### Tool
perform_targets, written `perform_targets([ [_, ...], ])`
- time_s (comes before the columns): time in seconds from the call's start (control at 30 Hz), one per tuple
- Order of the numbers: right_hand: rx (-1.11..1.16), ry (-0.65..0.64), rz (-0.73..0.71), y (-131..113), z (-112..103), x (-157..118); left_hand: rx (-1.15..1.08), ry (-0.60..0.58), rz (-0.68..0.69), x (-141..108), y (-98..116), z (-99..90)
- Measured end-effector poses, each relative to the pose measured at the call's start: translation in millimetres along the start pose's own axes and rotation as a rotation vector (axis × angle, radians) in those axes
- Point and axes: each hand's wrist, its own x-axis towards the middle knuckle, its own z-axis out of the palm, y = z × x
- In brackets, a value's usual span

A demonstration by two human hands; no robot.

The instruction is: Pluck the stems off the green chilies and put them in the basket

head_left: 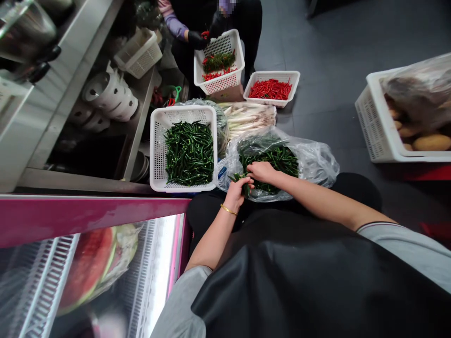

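Note:
My left hand (240, 188), with a gold bangle at its wrist, is closed around a few green chillies (245, 189). Right beside it, my right hand (261, 172) has its fingers bent together at the tops of these chillies; what it pinches is too small to make out. Both hands are over an open clear plastic bag (317, 162) of green chillies (282, 159). To the left stands a white perforated basket (154, 150) holding a heap of green chillies (190, 152).
Ahead, a co-worker's gloved hands (199, 40) are over a white basket (219, 87) with red chillies. Beyond the bag are a tray of red chillies (271, 88) and long pale stalks (246, 117). A potato crate (377, 117) stands right; a lit display fridge (155, 263) and steel shelving (75, 171) left.

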Motion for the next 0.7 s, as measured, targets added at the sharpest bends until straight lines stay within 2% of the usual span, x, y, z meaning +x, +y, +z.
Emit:
perform_targets([
  [0.1,0.065,0.045,0.015,9.2,-7.2,5.9,0.018,-0.059,-0.004,1.0,4.3,-4.5],
  [0.2,0.412,0.136,0.085,25.1,-19.0,-6.6,0.068,-0.086,0.078,6.9,3.6,1.8],
  [0.27,0.718,0.095,0.102,32.8,-22.3,-20.1,0.105,-0.090,0.143,11.2,1.4,8.7],
  [0.33,0.806,0.013,0.130,34.8,-20.6,-30.7,0.114,-0.091,0.159,14.1,-0.5,13.3],
  [0.4,0.585,0.004,0.189,30.8,-16.2,-33.1,0.081,-0.064,0.128,15.7,-1.3,12.6],
  [0.5,0.208,0.083,0.228,15.2,-9.5,-18.7,0.072,0.007,0.060,17.9,0.1,1.7],
  [0.6,0.104,0.005,0.192,-1.8,-5.3,3.5,0.149,0.135,0.092,20.2,5.1,-14.4],
  [0.7,0.033,-0.067,0.088,-2.0,-5.3,13.8,0.177,0.273,0.163,20.2,13.8,-26.5],
])
